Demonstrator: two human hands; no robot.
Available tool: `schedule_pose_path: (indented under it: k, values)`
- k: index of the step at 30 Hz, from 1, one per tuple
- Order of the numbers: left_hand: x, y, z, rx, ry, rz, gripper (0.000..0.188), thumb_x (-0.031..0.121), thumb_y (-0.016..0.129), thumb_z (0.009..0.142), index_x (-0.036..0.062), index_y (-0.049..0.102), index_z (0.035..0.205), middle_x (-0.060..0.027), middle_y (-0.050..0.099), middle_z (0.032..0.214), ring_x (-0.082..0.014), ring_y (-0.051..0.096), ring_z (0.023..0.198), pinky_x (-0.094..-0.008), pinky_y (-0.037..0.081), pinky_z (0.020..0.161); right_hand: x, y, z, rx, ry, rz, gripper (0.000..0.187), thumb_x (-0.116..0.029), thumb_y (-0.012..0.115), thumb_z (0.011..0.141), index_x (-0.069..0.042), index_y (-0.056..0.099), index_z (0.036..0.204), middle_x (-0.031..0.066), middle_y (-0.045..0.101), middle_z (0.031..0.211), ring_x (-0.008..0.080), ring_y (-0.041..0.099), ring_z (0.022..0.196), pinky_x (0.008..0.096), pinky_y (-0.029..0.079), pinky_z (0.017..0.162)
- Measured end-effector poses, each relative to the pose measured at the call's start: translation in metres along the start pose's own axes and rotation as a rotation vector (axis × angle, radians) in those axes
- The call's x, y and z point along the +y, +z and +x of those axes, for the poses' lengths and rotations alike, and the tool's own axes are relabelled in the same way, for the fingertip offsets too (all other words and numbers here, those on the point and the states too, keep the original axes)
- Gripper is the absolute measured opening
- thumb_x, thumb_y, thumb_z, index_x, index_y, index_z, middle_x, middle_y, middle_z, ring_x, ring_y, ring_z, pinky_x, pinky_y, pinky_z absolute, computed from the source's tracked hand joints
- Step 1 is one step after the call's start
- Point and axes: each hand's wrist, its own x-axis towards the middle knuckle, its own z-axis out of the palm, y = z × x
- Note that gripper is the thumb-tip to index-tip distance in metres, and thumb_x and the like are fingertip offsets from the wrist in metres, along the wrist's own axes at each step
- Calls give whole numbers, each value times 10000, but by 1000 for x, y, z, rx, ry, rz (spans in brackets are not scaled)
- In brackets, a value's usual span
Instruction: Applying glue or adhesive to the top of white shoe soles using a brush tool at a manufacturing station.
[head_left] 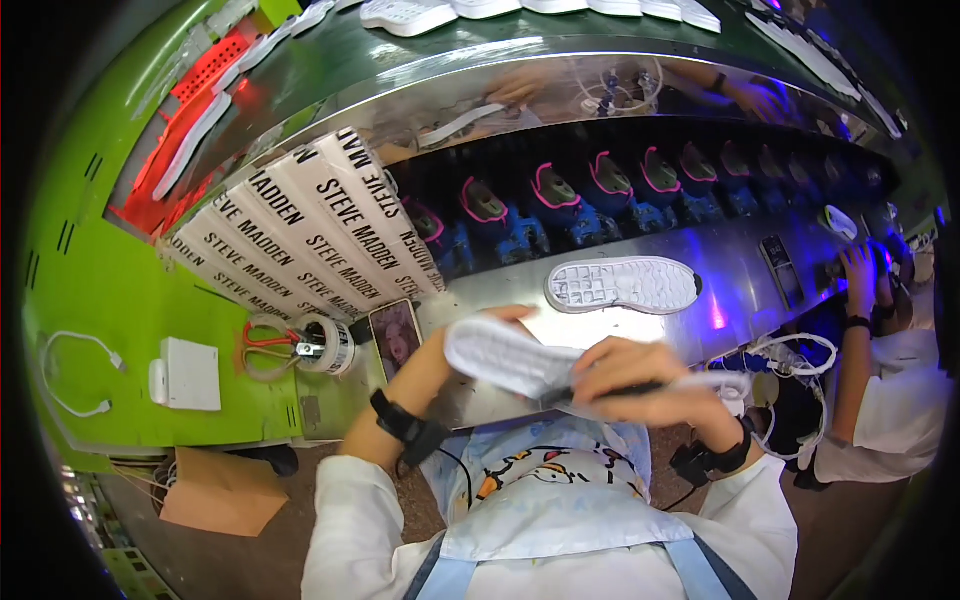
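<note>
A white shoe sole (505, 355) is raised and tilted above the metal bench, blurred by motion. My left hand (436, 352) grips it from behind; the sole hides most of the fingers. In front of it my right hand (640, 385) is closed around a slim stick-like tool (715, 381), which looks like a brush with a dark end. That dark end is at or close to the sole's right end; contact cannot be made out. A second white sole (625, 285) lies on the bench beyond my hands, its gridded hollow side up.
Left of my hands are a phone (397, 338), a white tub (328, 345), scissors (272, 345) and a printed box (310, 235). Behind the bench (470, 300) runs a row of dark shoe uppers (555, 190). At right are another phone (782, 270) and a co-worker's hand (858, 272).
</note>
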Motion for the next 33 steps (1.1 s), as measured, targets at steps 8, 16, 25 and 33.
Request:
schedule_pose_path:
  k: [8, 16, 25, 33]
  values:
    - [-76, 40, 62, 1, 1155, -330, 643, 452, 351, 917, 71, 284, 1430, -177, 378, 1410, -354, 490, 1165, -464, 439, 963, 6, 27, 31, 584, 397, 298, 202, -58, 672, 767, -36, 699, 966, 96, 681, 837, 197, 654, 768, 311, 522, 738]
    - [-60, 38, 60, 99, 1285, -515, 640, 445, 385, 926, 104, 250, 1451, -157, 353, 1430, -327, 455, 1173, -469, 402, 991, 23, 42, 40, 491, 73, 16, 200, -43, 634, 754, -16, 657, 951, 137, 665, 944, 285, 642, 837, 364, 493, 811]
    - [-33, 37, 43, 36, 1007, -182, 723, 471, 387, 873, -54, 329, 1366, -258, 535, 1160, -357, 606, 958, -414, 533, 816, 16, 47, 26, 197, 238, 200, 136, -109, 630, 844, -8, 695, 909, 67, 679, 781, 114, 643, 681, 244, 508, 643]
    - [-15, 30, 35, 78, 703, -9, 708, 417, 407, 845, -92, 363, 1335, -270, 490, 1277, -385, 575, 1068, -446, 481, 928, 11, 29, 14, -50, 117, 7, 117, -59, 602, 825, 13, 662, 895, 121, 650, 898, 237, 633, 811, 302, 494, 715]
